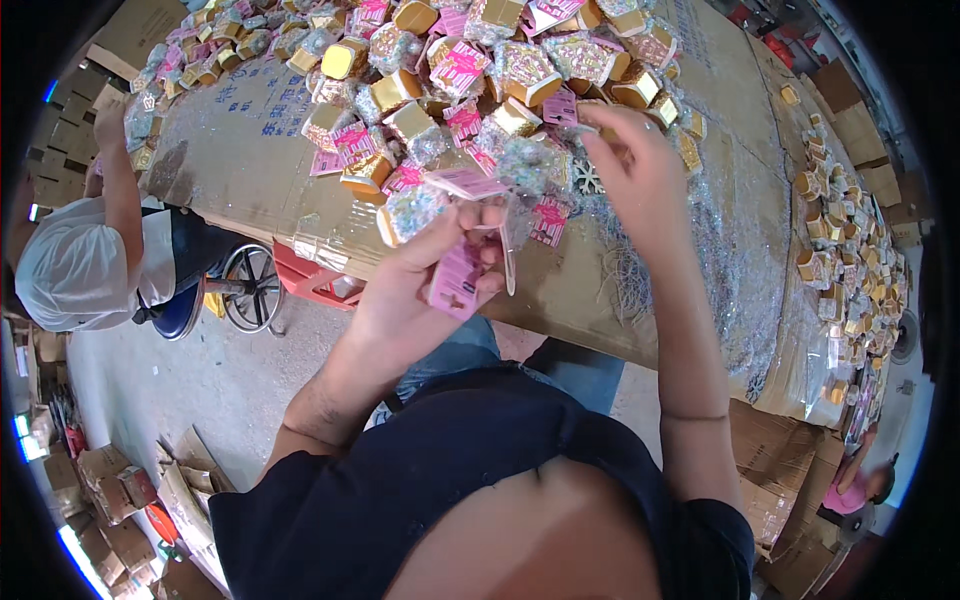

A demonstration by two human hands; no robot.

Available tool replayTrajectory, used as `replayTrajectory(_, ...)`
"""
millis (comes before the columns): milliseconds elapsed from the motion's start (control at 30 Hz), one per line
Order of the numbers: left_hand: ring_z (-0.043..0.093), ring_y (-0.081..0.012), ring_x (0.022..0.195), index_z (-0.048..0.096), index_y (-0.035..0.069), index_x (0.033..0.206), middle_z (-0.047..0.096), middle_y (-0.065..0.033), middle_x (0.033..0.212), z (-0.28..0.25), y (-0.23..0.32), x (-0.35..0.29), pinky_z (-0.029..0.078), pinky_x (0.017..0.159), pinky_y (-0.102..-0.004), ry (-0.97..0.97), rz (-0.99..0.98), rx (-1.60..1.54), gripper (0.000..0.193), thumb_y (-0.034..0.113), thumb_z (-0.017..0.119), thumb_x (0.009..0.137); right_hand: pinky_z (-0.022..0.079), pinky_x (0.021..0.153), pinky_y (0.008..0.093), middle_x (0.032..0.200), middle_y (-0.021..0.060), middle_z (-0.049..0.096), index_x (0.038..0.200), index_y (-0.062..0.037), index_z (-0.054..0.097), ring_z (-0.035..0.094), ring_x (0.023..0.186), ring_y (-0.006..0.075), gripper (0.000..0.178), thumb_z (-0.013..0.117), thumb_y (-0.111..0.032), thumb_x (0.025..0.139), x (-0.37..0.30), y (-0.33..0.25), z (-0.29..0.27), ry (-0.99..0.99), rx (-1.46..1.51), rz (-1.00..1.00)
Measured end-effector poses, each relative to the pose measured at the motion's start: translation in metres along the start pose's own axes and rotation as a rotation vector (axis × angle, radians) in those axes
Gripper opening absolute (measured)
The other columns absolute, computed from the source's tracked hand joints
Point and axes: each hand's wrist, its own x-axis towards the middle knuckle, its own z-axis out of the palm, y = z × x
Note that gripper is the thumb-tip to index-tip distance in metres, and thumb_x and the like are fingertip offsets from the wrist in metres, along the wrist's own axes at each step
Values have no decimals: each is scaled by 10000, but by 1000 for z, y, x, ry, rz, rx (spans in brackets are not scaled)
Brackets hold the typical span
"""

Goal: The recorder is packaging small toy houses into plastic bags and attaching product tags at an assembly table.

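My left hand (415, 265) is closed around a small bunch of pink cards (456, 280), held over the table's near edge. A thin clear plastic edge stands up beside its fingertips, and another pink card (466, 183) shows just above them. Touching or close to that hand is a clear-wrapped piece (412, 212) with pale glitter. At the near right of the pile, my right hand (640, 165) has its thumb and forefinger brought together. What they pinch, if anything, is too small to make out. A white snowflake shape (588, 178) lies just below those fingers.
A heap of gold-based wrapped pieces (460, 70) with pink cards covers the far side of the cardboard-topped table (240, 160). Iridescent shreds (690, 270) lie at the right. More pieces (850, 250) sit farther right. A seated person (85, 260) works at left, near a red crate (305, 277).
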Motion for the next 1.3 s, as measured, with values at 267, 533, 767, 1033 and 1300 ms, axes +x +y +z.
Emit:
replayTrajectory(267, 500, -111, 899, 513, 64, 1273, 540, 53, 895, -10, -7, -6, 421, 822, -304, -104, -2, -74, 365, 307, 436, 1011, 514, 791, 364, 1085, 142, 641, 1339, -50, 433, 649, 972, 224, 763, 768, -407, 754, 65, 72, 76, 174, -397, -128)
replayTrajectory(533, 516, -110, 847, 467, 77, 1369, 587, 58, 946, -3, -3, 1, 423, 798, -300, 21, -91, -36, 464, 361, 442, 1003, 469, 779, 266, 980, 51, 622, 1248, 4, 515, 574, 860, 120, 509, 687, -196, 813, 58, 43, 12, 133, 546, 22)
replayTrajectory(767, 589, -139, 916, 520, 99, 1305, 631, 15, 1015, 9, -4, 21, 478, 813, -335, -69, -108, -38, 484, 442, 503, 964, 431, 850, 249, 1062, 30, 592, 1244, 15, 512, 533, 967, 93, 485, 664, -81, 794, 8, -10, -42, -162, 619, 180)
replayTrajectory(1033, 574, -160, 854, 595, 88, 1068, 617, -25, 934, -2, -11, 23, 470, 776, -349, 27, -56, -34, 289, 351, 523, 973, 455, 767, 245, 931, 35, 611, 1217, -8, 529, 545, 834, 80, 532, 681, -52, 709, -43, -39, -62, -275, 251, 71)
replayTrajectory(1300, 562, -175, 842, 591, 81, 1035, 604, -45, 887, -20, -13, 21, 461, 758, -330, 49, 18, 61, 257, 318, 506, 987, 462, 753, 247, 919, 37, 606, 1192, -14, 529, 543, 811, 92, 515, 693, -71, 707, -50, -42, -61, -391, 121, 62)
